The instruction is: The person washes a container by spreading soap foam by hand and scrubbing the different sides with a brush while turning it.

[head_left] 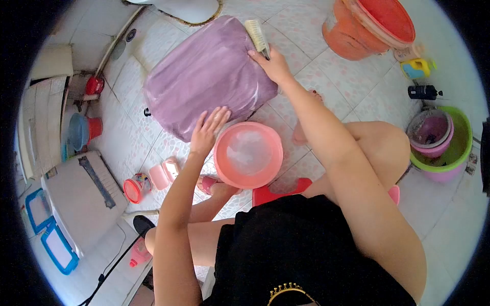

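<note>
A large purple suitcase (204, 76) lies flat on the tiled floor, its surface wet and streaked with whitish suds. A small black part, perhaps a wheel, sticks out at its left side. My left hand (206, 131) rests on its near edge, fingers spread. At the far right corner, my right hand (272, 64) grips the dark handle of a scrubbing brush (256, 36), whose pale bristles are visible. Between my arms, close to the near edge of the suitcase, stands a pink basin (248, 155) holding cloudy water.
An orange bucket (352, 35) stands at the far right. Nested tubs (441, 148) and bottles (416, 69) line the right wall. On the left are a washing machine (84, 199) and a small red-lidded tub (133, 190). A red stool (280, 193) is beneath me.
</note>
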`<state>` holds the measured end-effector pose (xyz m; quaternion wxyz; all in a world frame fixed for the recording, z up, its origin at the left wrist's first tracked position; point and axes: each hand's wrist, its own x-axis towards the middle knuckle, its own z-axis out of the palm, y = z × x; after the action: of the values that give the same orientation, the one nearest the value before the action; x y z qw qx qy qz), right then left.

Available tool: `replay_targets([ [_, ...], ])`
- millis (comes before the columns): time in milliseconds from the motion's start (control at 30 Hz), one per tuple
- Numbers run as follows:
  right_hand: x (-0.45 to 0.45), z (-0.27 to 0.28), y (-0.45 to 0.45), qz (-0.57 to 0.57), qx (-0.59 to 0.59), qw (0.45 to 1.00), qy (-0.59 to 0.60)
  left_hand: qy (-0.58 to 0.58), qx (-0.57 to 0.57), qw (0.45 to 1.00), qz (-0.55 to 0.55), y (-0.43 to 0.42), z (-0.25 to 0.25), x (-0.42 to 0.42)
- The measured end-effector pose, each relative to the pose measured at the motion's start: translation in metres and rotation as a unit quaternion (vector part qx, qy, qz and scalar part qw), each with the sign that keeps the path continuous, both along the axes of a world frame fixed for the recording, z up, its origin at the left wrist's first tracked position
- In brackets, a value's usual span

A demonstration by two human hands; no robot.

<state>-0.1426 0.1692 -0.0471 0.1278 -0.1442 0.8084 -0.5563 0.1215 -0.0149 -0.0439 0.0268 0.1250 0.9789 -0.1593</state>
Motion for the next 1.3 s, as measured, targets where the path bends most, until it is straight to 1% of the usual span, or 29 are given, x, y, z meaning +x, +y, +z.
replay_targets([
  [33,0.001,-0.001,-0.001,-0.007,-0.003,1.000,-0.001,0.009,-0.009,1.000,0.018,-0.009,0.001,0.014],
  [133,0.007,0.006,0.002,-0.014,-0.009,1.000,-0.016,0.013,-0.089,0.991,0.097,-0.034,0.006,0.049],
  [167,0.007,0.012,0.003,-0.012,-0.011,1.000,-0.020,0.034,-0.059,0.987,0.145,-0.039,0.005,0.056],
  [233,0.006,-0.003,0.006,0.009,-0.062,0.996,-0.059,0.075,0.003,0.969,0.236,-0.044,0.009,0.064],
  [267,0.008,-0.007,0.012,0.021,-0.074,0.994,-0.082,0.058,0.003,0.966,0.251,-0.043,0.014,0.068],
  [300,0.011,-0.010,0.019,0.032,-0.086,0.990,-0.105,0.098,0.053,0.952,0.286,-0.039,0.014,0.071],
  [367,0.022,-0.026,0.032,0.029,-0.063,0.995,-0.078,0.176,0.155,0.907,0.350,-0.033,0.009,0.074],
  [400,0.028,-0.034,0.039,0.027,-0.051,0.996,-0.066,0.200,0.103,0.906,0.359,-0.031,0.007,0.073],
  [433,0.035,-0.040,0.044,0.032,-0.072,0.995,-0.057,0.186,0.180,0.885,0.387,-0.033,-0.005,0.075],
  [500,0.050,-0.047,0.053,0.043,-0.118,0.991,-0.039,0.155,0.327,0.825,0.435,-0.040,-0.034,0.080],
  [533,0.061,-0.033,0.057,0.026,-0.099,0.993,-0.056,0.143,0.409,0.773,0.463,-0.039,-0.040,0.078],
  [567,0.062,-0.030,0.056,0.013,-0.076,0.996,-0.043,0.146,0.482,0.730,0.463,-0.042,-0.046,0.074],
  [633,0.066,-0.041,0.056,-0.007,-0.031,0.999,-0.021,0.148,0.614,0.626,0.458,-0.050,-0.062,0.070],
  [733,0.052,-0.060,0.056,0.046,-0.049,0.988,-0.136,0.120,0.609,0.591,0.515,-0.055,-0.061,0.062],
  [833,0.048,-0.049,0.057,0.070,-0.047,0.982,-0.167,0.094,0.599,0.574,0.550,-0.059,-0.048,0.055],
  [933,0.050,-0.035,0.052,0.041,-0.033,0.981,-0.187,0.082,0.591,0.563,0.572,-0.062,-0.039,0.053],
  [1000,0.050,-0.027,0.046,0.012,-0.028,0.983,-0.181,0.143,0.596,0.557,0.561,-0.064,-0.036,0.051],
  [1033,0.049,-0.024,0.044,-0.004,-0.025,0.984,-0.178,0.172,0.598,0.553,0.554,-0.060,-0.024,0.049],
  [1067,0.047,-0.021,0.040,-0.001,-0.014,0.983,-0.182,0.163,0.571,0.547,0.590,-0.057,-0.012,0.049],
  [1100,0.044,-0.017,0.036,0.002,-0.003,0.983,-0.184,0.162,0.567,0.546,0.595,-0.060,-0.008,0.051],
  [1167,0.045,0.008,0.024,0.014,0.009,0.983,-0.181,0.163,0.558,0.542,0.607,-0.074,-0.003,0.060],
  [1200,0.050,0.035,0.017,0.021,0.010,0.984,-0.176,0.161,0.536,0.553,0.617,-0.078,-0.003,0.064],
  [1233,0.054,0.050,0.012,0.028,0.011,0.985,-0.172,0.159,0.514,0.566,0.625,-0.072,0.020,0.064],
  [1300,0.049,0.050,-0.002,0.044,0.024,0.989,-0.138,0.157,0.468,0.592,0.637,-0.059,0.062,0.063],
])
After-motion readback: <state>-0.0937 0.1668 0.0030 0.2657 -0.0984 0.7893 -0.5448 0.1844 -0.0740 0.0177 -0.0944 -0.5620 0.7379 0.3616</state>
